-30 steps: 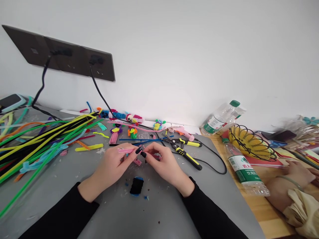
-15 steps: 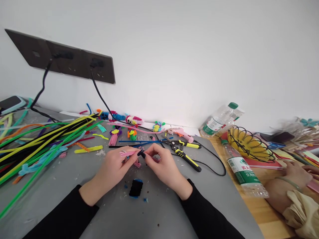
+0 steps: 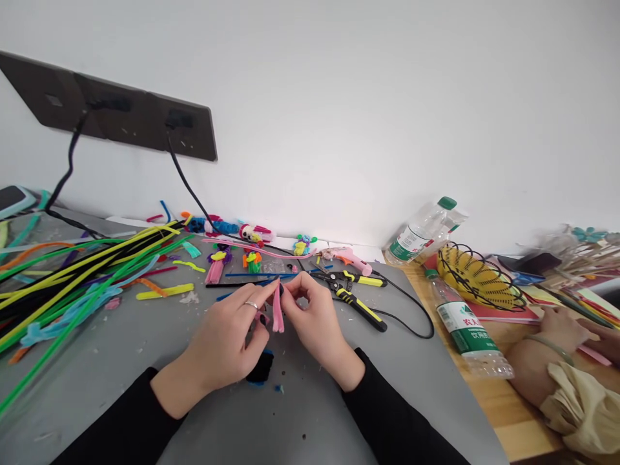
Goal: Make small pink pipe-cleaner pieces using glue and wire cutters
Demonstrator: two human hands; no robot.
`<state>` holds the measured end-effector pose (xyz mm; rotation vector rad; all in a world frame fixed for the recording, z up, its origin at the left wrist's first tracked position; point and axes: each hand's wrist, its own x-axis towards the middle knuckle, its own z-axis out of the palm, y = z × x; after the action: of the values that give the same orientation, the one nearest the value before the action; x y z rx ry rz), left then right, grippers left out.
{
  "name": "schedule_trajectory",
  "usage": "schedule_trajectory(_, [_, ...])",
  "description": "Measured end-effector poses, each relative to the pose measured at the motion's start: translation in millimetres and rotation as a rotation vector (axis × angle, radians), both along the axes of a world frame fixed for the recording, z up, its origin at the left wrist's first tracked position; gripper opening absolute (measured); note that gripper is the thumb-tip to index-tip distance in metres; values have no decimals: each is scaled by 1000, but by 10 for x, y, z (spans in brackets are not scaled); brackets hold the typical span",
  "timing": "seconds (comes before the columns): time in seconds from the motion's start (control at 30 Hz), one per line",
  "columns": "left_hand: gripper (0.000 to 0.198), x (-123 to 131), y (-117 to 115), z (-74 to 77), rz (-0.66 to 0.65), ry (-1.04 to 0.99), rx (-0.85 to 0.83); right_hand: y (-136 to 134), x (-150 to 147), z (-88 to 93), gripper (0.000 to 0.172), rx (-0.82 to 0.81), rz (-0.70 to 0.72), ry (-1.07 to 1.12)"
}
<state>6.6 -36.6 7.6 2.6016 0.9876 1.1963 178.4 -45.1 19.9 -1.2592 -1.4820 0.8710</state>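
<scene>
A short pink pipe-cleaner piece [image 3: 278, 314] hangs between my two hands over the grey work surface. My right hand [image 3: 314, 320] pinches it near its upper end with thumb and forefinger. On the other side, my left hand [image 3: 225, 339] has its forefinger against the top of the piece. Its other fingers curl around a further bit of pink that is mostly hidden, and the thumb stands lower. Below my left thumb lies a black fuzzy block [image 3: 260, 367] with blue edges, partly covered by the hand.
Beyond my hands lie yellow-black pliers [image 3: 358, 307], a pink glue gun [image 3: 351, 258] and small pipe-cleaner figures [image 3: 252, 260]. Long pipe cleaners [image 3: 97, 284] fill the left. At right are plastic bottles [image 3: 472, 336], a yellow basket [image 3: 477, 278] and another person's arm [image 3: 542, 361].
The pink piece has turned from lying sideways in my left hand to hanging down between both hands. My left hand has shifted over the black block, and the camera view has turned slightly right.
</scene>
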Motion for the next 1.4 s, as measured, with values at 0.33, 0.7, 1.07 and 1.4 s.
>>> schedule_trajectory(0.33, [38,26,46,-63,65,20,54,3,17,4,19,-38,-1,13])
schedule_trajectory(0.7, [13,-172,193,10,-126,-155,71,11,110,-15,21,-157,171,100])
schedule_trajectory(1.07, [10,-179,195,48,-111,-189,69,17,133,6,16,-147,252,88])
schedule_trajectory(1.4, [13,-162,192,29,-27,-192,-61,22,166,19,23,-128,301,80])
